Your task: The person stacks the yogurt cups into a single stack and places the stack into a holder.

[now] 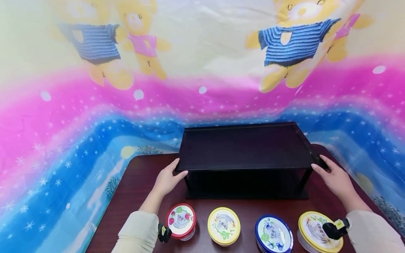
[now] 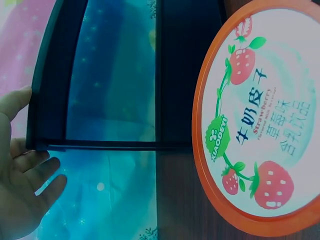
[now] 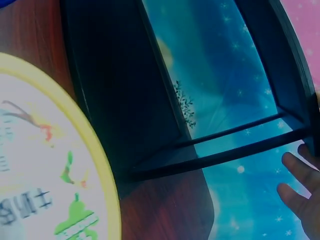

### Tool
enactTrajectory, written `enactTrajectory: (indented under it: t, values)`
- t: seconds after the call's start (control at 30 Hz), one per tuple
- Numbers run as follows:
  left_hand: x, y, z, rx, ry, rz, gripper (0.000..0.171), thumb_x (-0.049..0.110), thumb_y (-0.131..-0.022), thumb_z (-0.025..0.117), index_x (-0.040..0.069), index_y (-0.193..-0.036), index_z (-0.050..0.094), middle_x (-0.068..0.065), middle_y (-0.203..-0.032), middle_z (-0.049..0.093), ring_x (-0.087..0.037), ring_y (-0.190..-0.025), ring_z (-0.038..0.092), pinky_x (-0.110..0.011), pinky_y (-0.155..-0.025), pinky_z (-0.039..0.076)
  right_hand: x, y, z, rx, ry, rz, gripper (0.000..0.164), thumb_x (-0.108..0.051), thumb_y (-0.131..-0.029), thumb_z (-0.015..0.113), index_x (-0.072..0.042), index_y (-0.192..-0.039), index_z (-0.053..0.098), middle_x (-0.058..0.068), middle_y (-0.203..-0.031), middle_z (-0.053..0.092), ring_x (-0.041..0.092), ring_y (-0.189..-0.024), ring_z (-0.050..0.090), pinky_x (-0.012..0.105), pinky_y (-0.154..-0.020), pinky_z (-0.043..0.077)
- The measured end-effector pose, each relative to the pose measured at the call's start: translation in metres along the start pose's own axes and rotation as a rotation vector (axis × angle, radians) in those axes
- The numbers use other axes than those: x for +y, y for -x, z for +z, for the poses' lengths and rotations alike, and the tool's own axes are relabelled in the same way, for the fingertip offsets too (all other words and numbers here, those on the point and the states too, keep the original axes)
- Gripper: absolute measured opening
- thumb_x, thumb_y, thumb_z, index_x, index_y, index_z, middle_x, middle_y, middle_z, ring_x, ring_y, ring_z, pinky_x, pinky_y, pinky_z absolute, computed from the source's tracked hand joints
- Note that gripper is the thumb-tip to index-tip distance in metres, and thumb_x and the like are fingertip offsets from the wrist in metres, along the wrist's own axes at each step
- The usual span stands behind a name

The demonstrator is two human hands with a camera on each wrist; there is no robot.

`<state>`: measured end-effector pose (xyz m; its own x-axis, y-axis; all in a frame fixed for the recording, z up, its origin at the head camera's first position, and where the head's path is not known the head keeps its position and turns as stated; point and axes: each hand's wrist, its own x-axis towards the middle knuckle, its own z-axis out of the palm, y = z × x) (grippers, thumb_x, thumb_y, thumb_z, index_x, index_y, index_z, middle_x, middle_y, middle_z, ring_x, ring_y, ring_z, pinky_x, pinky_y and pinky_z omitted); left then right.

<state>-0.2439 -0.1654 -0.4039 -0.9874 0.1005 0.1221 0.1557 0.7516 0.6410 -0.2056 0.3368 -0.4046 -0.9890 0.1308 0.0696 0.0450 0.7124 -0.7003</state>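
A black two-tier shelf (image 1: 245, 147) stands toward the back of the table, its flat top raised on posts above a lower board (image 1: 246, 191). At its left front corner my left hand (image 1: 167, 180) holds the top board, thumb on the front edge. My right hand (image 1: 336, 178) holds the right end of the same board, thumb also at the front. The left wrist view shows the left thumb and fingers (image 2: 37, 172) on either side of the board's end. In the right wrist view, the right fingers (image 3: 299, 172) reach beneath the board, and the thumb is not seen.
In front of the shelf stand round lidded tubs in a row: a red-rimmed strawberry one (image 1: 181, 220), a yellow-rimmed one (image 1: 224, 226), a blue-rimmed one (image 1: 274, 234) and another yellow-rimmed one (image 1: 311, 225) below the right wrist. A cloth with bears (image 1: 202, 63) hangs behind the dark table (image 1: 142, 175).
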Motion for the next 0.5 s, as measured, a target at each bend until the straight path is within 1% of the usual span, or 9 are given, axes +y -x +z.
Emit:
enactTrajectory:
  t: [0.1,0.2,0.27,0.4,0.5]
  values:
    - [-0.001,0.005,-0.002,-0.046,0.044,-0.026,0.078,0.049,-0.077,0.056,0.012,-0.137,0.022,-0.01,-0.135,0.031,-0.029,-0.119,0.031,-0.047,-0.091,0.03,0.001,0.007,0.0,0.003,-0.034,0.001,0.072,-0.044,-0.089,0.038,-0.004,-0.137,0.002,0.037,-0.129,0.016,0.054,-0.107,0.027,0.064,-0.077,0.025]
    - [-0.002,0.012,-0.004,-0.077,0.077,-0.044,0.083,0.05,-0.076,0.057,0.014,-0.138,0.015,-0.01,-0.137,0.026,-0.029,-0.121,0.029,-0.048,-0.092,0.028,0.002,0.016,0.0,0.003,-0.061,-0.006,0.073,-0.041,-0.089,0.04,-0.004,-0.137,0.001,0.037,-0.129,0.019,0.053,-0.109,0.026,0.064,-0.078,0.025]
    - [-0.004,0.018,-0.005,-0.088,0.088,-0.038,0.085,0.05,-0.076,0.058,0.013,-0.138,0.013,-0.011,-0.138,0.025,-0.029,-0.122,0.027,-0.048,-0.093,0.027,0.003,0.021,0.002,-0.004,-0.066,-0.004,0.074,-0.04,-0.089,0.041,-0.004,-0.137,-0.001,0.037,-0.128,0.021,0.052,-0.11,0.025,0.063,-0.079,0.024]
    - [-0.011,0.029,-0.006,-0.095,0.109,-0.022,0.089,0.049,-0.074,0.06,0.01,-0.138,0.012,-0.014,-0.137,0.026,-0.029,-0.122,0.026,-0.049,-0.093,0.026,0.006,0.032,0.004,-0.049,-0.039,0.025,0.078,-0.044,-0.088,0.04,-0.001,-0.136,-0.004,0.037,-0.128,0.019,0.052,-0.11,0.025,0.063,-0.079,0.026]
    - [-0.018,0.038,-0.005,-0.088,0.134,-0.029,0.09,0.049,-0.073,0.061,0.009,-0.138,0.013,-0.014,-0.136,0.027,-0.029,-0.122,0.026,-0.049,-0.094,0.025,0.01,0.042,0.007,-0.108,-0.018,0.063,0.082,-0.047,-0.087,0.04,0.004,-0.135,-0.003,0.037,-0.129,0.017,0.052,-0.111,0.025,0.062,-0.079,0.027]
